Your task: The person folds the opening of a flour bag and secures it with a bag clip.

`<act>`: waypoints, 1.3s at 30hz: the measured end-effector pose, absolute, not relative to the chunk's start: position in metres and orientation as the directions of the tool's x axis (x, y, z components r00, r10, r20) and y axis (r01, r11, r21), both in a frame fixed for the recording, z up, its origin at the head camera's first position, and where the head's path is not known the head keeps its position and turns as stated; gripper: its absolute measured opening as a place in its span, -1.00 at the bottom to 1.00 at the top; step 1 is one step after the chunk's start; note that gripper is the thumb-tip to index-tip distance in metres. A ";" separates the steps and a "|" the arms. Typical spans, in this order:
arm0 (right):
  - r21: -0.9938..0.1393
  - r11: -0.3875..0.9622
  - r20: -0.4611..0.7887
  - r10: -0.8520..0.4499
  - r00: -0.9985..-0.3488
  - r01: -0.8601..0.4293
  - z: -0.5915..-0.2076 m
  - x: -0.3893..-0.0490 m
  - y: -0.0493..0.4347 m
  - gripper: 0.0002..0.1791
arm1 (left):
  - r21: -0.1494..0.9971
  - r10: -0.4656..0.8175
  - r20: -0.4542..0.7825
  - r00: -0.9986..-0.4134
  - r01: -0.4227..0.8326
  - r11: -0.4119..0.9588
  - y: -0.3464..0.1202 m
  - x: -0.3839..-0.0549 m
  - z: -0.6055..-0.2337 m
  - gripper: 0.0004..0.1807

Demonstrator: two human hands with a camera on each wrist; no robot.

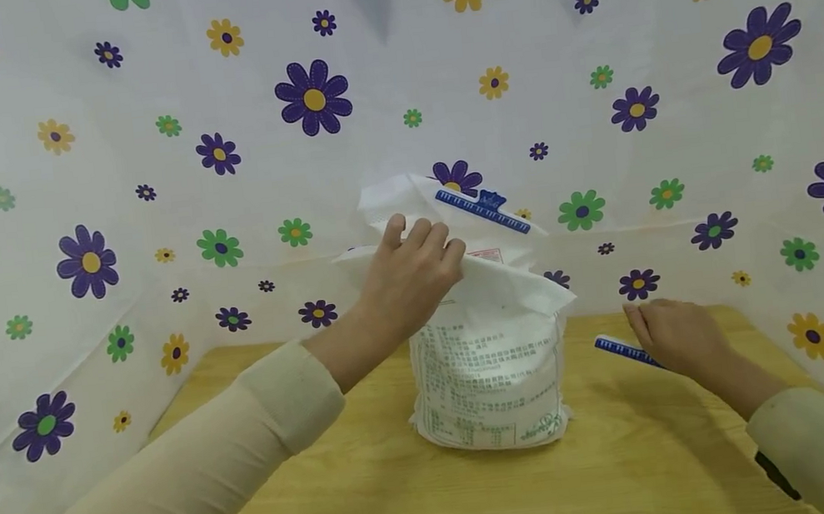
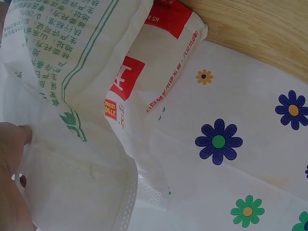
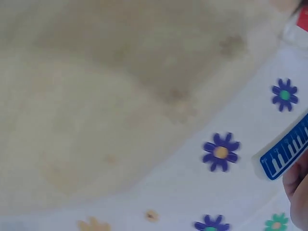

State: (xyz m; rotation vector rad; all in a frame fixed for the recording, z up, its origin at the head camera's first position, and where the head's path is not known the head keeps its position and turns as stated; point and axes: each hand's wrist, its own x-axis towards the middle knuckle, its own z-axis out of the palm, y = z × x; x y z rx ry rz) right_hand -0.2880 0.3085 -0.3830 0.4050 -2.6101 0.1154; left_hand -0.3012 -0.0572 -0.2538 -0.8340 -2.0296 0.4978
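A white bag with green printing stands upright on the table, its top edge folded and slanting. My left hand grips this top edge with curled fingers; the left wrist view shows part of that hand beside the crumpled plastic. Behind is a second white bag with red print, mostly hidden in the head view. A blue bag clip with a white pattern sits across its upper part. To the right, my right hand holds another blue clip above the table, apart from the bags.
The wooden table reaches back to a white cloth printed with purple, yellow and green flowers. This cloth encloses the back and both sides.
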 end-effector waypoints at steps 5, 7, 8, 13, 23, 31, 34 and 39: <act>0.052 0.939 0.631 -0.294 -0.718 -0.339 -0.353 -0.300 0.291 -0.47 | -0.609 0.714 0.574 -0.400 0.375 0.699 -0.058 -0.303 -0.254 -0.72; 0.070 0.926 0.703 -0.309 -0.640 -0.370 -0.343 -0.304 0.284 -0.48 | -0.611 0.714 0.574 -0.400 0.371 0.699 -0.058 -0.303 -0.254 -0.72; 0.077 0.921 0.736 -0.311 -0.601 -0.382 -0.338 -0.306 0.281 -0.48 | -0.612 0.714 0.574 -0.401 0.370 0.699 -0.058 -0.303 -0.253 -0.72; 0.060 0.908 0.819 -0.282 -0.500 -0.414 -0.317 -0.310 0.267 -0.49 | -0.613 0.720 0.566 -0.400 0.380 0.693 -0.059 -0.303 -0.254 -0.73; 0.156 0.874 0.817 -0.376 -0.438 -0.459 -0.298 -0.313 0.247 -0.33 | -0.602 0.729 0.548 -0.410 0.412 0.684 -0.061 -0.305 -0.254 -0.71; 0.186 0.863 0.800 -0.410 -0.437 -0.469 -0.289 -0.317 0.225 -0.48 | -0.576 0.731 0.515 -0.448 0.451 0.682 -0.061 -0.306 -0.252 -0.71; 0.196 0.856 0.790 -0.428 -0.440 -0.479 -0.285 -0.319 0.212 -0.53 | -0.566 0.736 0.493 -0.464 0.470 0.677 -0.061 -0.307 -0.252 -0.72; 0.186 0.850 0.790 -0.427 -0.439 -0.493 -0.280 -0.323 0.189 -0.52 | -0.563 0.745 0.465 -0.479 0.489 0.666 -0.061 -0.308 -0.253 -0.69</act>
